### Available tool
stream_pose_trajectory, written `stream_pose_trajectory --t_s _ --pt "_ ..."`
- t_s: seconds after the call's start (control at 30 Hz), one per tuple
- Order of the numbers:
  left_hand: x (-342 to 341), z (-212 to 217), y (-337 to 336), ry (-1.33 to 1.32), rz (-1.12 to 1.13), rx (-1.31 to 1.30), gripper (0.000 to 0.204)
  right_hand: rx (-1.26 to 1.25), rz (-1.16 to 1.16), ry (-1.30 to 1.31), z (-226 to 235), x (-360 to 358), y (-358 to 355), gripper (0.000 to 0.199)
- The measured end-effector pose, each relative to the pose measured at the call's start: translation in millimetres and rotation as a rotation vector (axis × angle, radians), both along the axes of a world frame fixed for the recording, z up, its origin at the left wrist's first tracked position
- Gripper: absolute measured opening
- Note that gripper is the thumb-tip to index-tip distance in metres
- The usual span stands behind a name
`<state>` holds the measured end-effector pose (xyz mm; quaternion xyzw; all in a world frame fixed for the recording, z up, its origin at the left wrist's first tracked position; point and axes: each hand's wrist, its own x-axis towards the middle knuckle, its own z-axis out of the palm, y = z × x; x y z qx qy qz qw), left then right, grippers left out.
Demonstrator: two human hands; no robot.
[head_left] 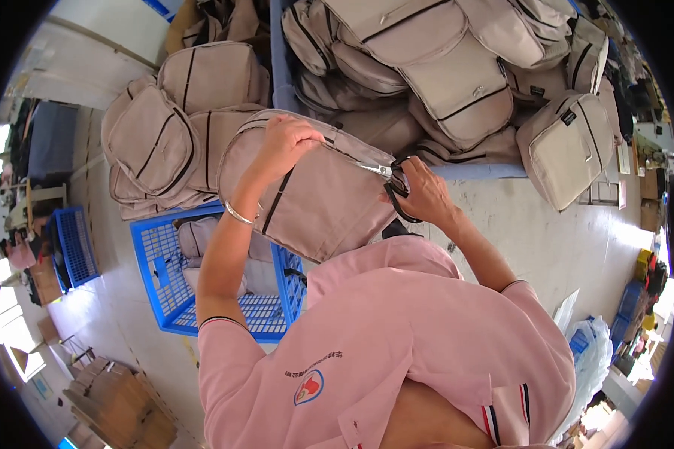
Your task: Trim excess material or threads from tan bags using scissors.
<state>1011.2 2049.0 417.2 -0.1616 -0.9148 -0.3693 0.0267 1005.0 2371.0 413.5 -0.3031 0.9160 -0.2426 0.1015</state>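
Observation:
A beige fabric backpack piece (318, 202) with a dark zipper strip lies across my lap, tilted. My left hand (288, 142) pinches its upper edge, fingers pressed together. In my right hand (425, 191) is a pair of scissors (384, 170) with black handles. The silver blades point left along the same upper edge, toward my left fingers. Whether the blades touch a thread there is too small to tell. My left wrist wears a silver bracelet.
A large blue bin (487, 171) heaped with beige backpacks (457, 97) stands ahead. More backpacks (153, 142) are piled at the left. Below them a blue plastic crate (146, 262) holds several fabric pieces. A clear plastic bag (588, 359) sits at the right.

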Motion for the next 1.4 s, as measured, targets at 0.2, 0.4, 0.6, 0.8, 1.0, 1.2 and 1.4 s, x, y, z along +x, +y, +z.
stream_pose_trajectory --t_s 0.2,0.4,0.6,0.8,1.0,1.2,1.4 --pt "-3 0 0 -0.068 0.003 0.031 0.005 0.034 0.056 0.063 -7 -21 -2 0.054" --pt "-2 -3 1 -0.016 0.028 0.046 0.005 0.073 0.155 0.115 1 -29 -25 0.055" --pt "-4 -5 -4 -0.042 0.015 0.049 0.01 0.125 0.152 0.059 -10 -27 -26 0.054" --pt "-5 -4 -7 -0.052 0.01 0.046 0.01 0.104 0.159 0.102 -15 -25 -27 0.054" --pt "-5 -6 -5 -0.088 0.049 0.093 0.008 0.07 0.115 0.163 -35 -23 -27 0.055" --pt "9 -12 -2 0.103 0.229 0.019 0.023 0.018 0.094 0.184 -38 -25 -29 0.049" --pt "124 -69 -15 0.249 1.364 0.139 0.079 0.004 0.022 0.024 -38 -28 -27 0.04"
